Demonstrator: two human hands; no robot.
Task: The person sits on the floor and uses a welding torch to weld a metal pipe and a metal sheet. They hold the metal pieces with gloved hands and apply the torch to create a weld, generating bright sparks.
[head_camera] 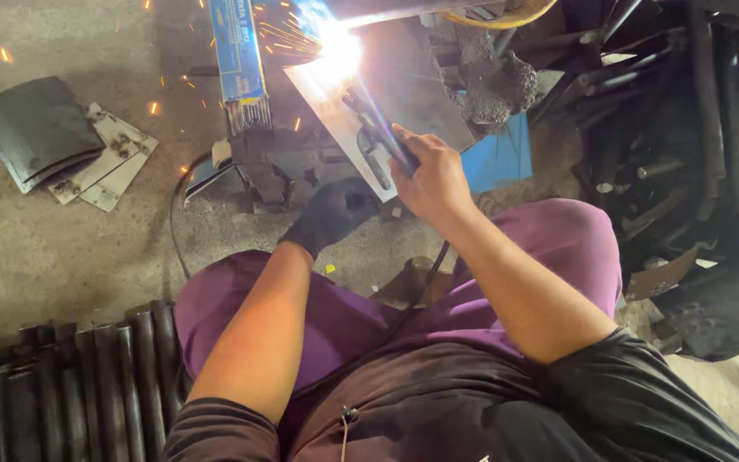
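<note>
Electrode holder [378, 137], gripped tight in the bare right hand [429, 180], slants up-left toward the glaring arc [335, 51]. The gloved left hand [331, 214] has its fingers curled against the metal plate [335, 111]. Beyond, a long blue electrode box [237, 47] lies on the floor [44, 257].

The left hand [333, 214] wears a matt black cloth glove. The bare right hand [431, 181] grips a dark plastic holder [375, 128] over a shiny smooth metal plate [335, 103]. The floor [62, 248] looks rough and gritty. The near-left metal pipes [70, 385] look dull.
</note>
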